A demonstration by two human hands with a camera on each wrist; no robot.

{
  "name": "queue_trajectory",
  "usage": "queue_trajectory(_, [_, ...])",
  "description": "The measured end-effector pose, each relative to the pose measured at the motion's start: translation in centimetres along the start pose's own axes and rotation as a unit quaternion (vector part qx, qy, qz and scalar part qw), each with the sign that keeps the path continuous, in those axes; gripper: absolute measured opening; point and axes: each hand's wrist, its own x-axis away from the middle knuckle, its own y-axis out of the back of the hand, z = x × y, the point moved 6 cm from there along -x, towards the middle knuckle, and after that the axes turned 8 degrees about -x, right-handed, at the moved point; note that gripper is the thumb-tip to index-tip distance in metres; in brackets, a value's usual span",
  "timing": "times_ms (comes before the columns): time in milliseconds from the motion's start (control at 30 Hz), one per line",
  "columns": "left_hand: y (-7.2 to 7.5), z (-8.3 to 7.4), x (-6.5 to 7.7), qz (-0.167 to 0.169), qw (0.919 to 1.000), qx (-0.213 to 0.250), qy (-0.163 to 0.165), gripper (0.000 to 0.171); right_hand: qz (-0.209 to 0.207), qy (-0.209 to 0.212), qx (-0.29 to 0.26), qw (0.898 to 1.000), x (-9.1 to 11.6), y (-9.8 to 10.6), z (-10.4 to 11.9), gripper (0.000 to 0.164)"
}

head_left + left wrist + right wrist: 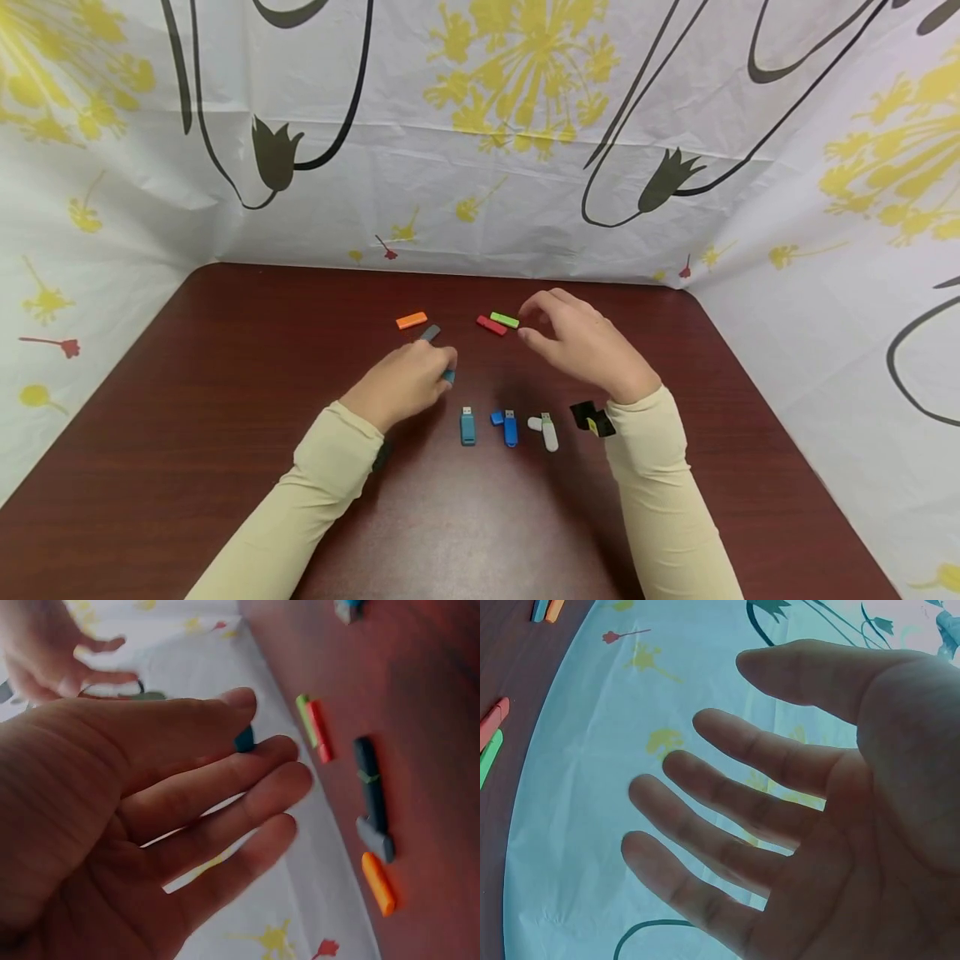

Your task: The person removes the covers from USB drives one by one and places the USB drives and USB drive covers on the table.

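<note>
At the left, the left hand [405, 379] pinches a small teal piece [448, 376] between thumb and index finger; the left wrist view shows that grip plainly, the other fingers [277, 787] loosely bent. Beyond this hand on the table [225, 400] lie one orange stick [412, 321] and one gray piece [430, 333] — the left wrist view adds one black stick [367, 765] against the gray piece, not visible from the head. Next, nearer the person, come three drives with metal plugs bared: one teal drive [468, 427], one blue drive [511, 430] with a blue cap [497, 418] just beside it, and one white drive [550, 435] with a white cap [535, 423] — two caps in all. Behind that row, one red stick [491, 326] and one green stick [505, 320] lie together. The right hand [585, 342] hovers beside them; the right wrist view shows its fingers [712, 780] spread, holding nothing.
</note>
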Motion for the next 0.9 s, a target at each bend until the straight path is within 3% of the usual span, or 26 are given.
queue_trajectory(167, [-1.8, -0.7, -0.2, 0.031, 0.9994, -0.011, -0.002, 0.012, -0.009, -0.007, -0.001, 1.0, 0.2, 0.4, -0.3, 0.032])
queue_trajectory(467, [-4.0, -1.1, -0.4, 0.052, 0.9984, -0.019, -0.009, 0.006, -0.015, -0.003, 0.002, 1.0, 0.1, 0.8, -0.5, 0.032])
queue_trajectory(733, [-4.5, -1.2, -0.5, 0.083, 0.9965, 0.0, 0.007, 0.01, -0.011, -0.001, -0.003, 1.0, 0.2, 0.8, -0.6, 0.031])
queue_trajectory(900, [-4.5, -1.5, -0.5, 0.083, 0.9965, 0.003, -0.002, 0.009, -0.005, -0.006, -0.005, 1.0, 0.2, 0.7, -0.8, 0.031])
